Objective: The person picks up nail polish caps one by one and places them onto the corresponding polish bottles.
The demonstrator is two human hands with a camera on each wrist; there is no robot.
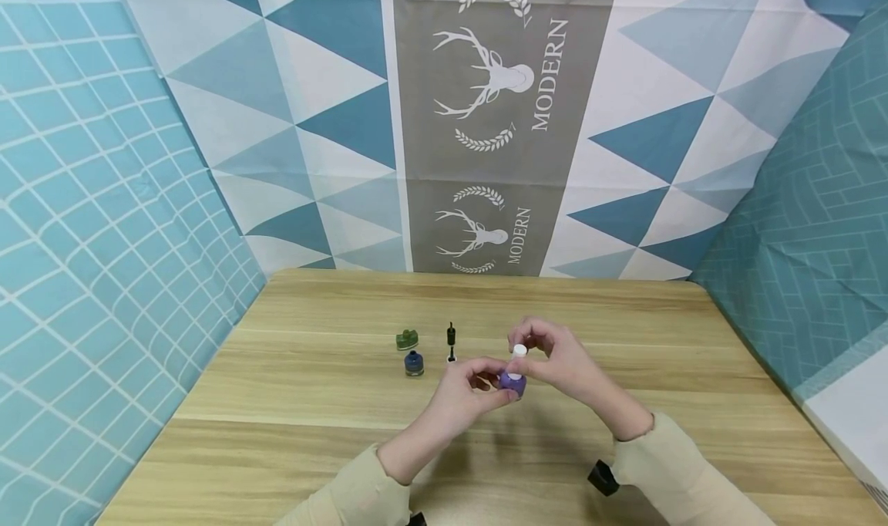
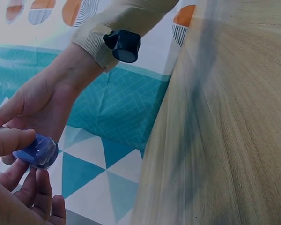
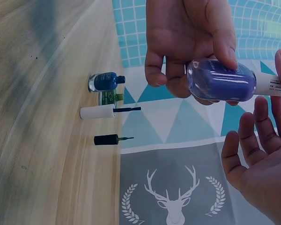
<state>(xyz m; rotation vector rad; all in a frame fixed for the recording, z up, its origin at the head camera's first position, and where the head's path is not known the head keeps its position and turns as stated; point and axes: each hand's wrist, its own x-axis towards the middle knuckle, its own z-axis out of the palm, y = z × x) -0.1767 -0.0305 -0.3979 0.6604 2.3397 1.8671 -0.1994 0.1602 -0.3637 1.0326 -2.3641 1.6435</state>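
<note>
A bottle of purple nail polish [image 1: 512,385] is held above the table, pinched between the thumb and fingers of my left hand [image 1: 463,393]. My right hand [image 1: 558,356] pinches its white cap [image 3: 266,84] between thumb and fingers. The cap sits on the bottle's neck in the right wrist view. In the left wrist view the purple bottle [image 2: 41,152] shows its base end, and the cap is hidden by the fingers.
Beyond my left hand stand an uncapped blue polish bottle [image 1: 414,364] and an uncapped green one [image 1: 406,341]. Beside them a black brush cap [image 3: 106,140] and a white brush cap [image 3: 96,112] stand with brushes up. Patterned cloths hang around the wooden table [image 1: 291,402].
</note>
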